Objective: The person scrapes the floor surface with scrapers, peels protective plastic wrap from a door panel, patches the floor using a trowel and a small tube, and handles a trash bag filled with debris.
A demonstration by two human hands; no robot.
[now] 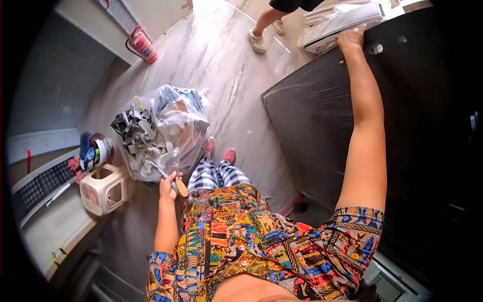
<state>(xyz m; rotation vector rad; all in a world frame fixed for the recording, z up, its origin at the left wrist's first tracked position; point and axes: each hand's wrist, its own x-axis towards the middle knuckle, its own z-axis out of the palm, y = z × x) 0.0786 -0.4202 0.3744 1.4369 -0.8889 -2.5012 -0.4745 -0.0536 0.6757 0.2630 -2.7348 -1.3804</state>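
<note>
My left hand [168, 187] is closed around a tool [179, 188] with a tan, oval, wood-like end and a thin grey shaft; its exact kind is unclear. Right beside that hand stands a large clear plastic bag [185, 118] full of torn grey, white and black scraps and brown pieces. Far off to the right, my right hand [351, 38] reaches over a dark surface [322, 100] and grips the near edge of a long white object [347, 24] wrapped in clear plastic. Some of its fingertips are hard to make out.
A person's leg [264, 22] and shoes show at the top. A red fire extinguisher [144, 46] stands by the left wall. Left of the bag are a beige plastic stool [103, 190] and a shelf edge with small items [93, 151]. The floor [226, 85] is marble-patterned.
</note>
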